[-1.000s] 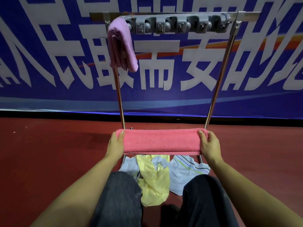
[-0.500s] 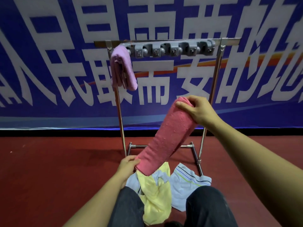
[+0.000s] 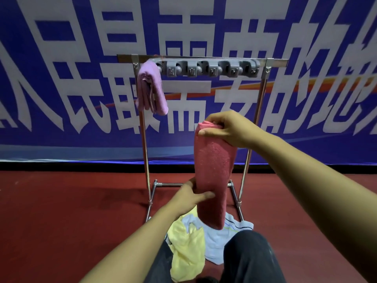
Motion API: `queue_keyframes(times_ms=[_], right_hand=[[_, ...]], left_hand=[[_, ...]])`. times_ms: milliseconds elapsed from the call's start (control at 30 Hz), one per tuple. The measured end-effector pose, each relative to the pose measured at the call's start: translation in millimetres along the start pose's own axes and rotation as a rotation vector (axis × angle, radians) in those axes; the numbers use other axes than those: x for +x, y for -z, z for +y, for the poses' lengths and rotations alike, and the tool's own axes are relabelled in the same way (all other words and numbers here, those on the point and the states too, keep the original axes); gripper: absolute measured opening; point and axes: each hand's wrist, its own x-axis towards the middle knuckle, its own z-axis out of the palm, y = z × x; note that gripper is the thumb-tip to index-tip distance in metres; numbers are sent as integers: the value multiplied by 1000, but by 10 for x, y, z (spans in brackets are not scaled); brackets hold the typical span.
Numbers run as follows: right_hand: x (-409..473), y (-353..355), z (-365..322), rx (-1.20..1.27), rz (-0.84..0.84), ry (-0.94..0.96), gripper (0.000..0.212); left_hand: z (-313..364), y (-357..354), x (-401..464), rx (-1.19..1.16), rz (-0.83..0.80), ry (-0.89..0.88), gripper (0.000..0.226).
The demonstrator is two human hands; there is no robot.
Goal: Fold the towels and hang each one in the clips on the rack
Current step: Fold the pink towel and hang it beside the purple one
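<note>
A folded pink towel (image 3: 212,172) hangs upright in front of the metal rack (image 3: 253,144). My right hand (image 3: 226,129) pinches its top end. My left hand (image 3: 189,198) grips it lower down, thumb across the front. A purple folded towel (image 3: 150,88) hangs from the leftmost clip of the grey clip bar (image 3: 208,68); the other clips hold nothing. On the floor by my knees lie a yellow towel (image 3: 187,254) and a white striped towel (image 3: 222,240).
The rack stands on a red floor (image 3: 61,211) before a blue banner wall (image 3: 61,78) with large white characters. My dark-trousered knees (image 3: 251,258) fill the bottom middle, with the loose towels between them and the rack's base.
The pink towel went from horizontal between both hands to upright. My right hand raised its end, then came left over the towel; my left hand slid up to the towel's middle part.
</note>
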Motion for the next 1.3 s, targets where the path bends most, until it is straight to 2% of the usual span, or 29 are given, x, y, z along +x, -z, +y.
queue_keyframes(times_ms=[133,233,367,500,600,700,767,833,867,933,1000,1067,1167,1300], right_hand=[[1,172,7,-49,-21,-4,39],[-12,148,186,-17,15,-70,36],[-70,-102,586,113,52,-224,38],[-206,-428,1019,143,180,-436,42],[-342,-731,1276,174,207,-571,45],[-439,-1017,1384,117,58,-615,43],[-489,-1162,1398,28,-106,-588,45],[-537,-1256,1368,21,-173,-552,45],[-555,-1268,1314,91,-161,-528,46],[-578,-1235,1114,449,-111,-494,52],[-604,-1174,857,856,-139,-465,61],[-638,-1131,651,1079,-180,-441,72],[-691,-1178,522,1174,-179,-464,84],[-785,-1328,520,1238,-109,-521,97]], left_hand=[[20,-95,-65,-114,35,32,28],[3,-63,-130,-124,-8,37,35],[42,5,-231,-135,-90,41,52],[83,79,-307,-110,-108,33,43],[132,116,-332,-132,-102,30,55],[156,125,-303,-139,-83,27,61],[161,122,-280,-132,-75,16,60],[164,118,-268,-137,-79,15,57],[167,119,-266,-139,-76,16,58],[165,129,-255,-145,-64,16,59],[178,148,-250,-157,-41,20,59],[211,169,-252,-165,-2,23,55],[273,176,-256,-237,51,6,43],[320,143,-249,-343,64,5,45]])
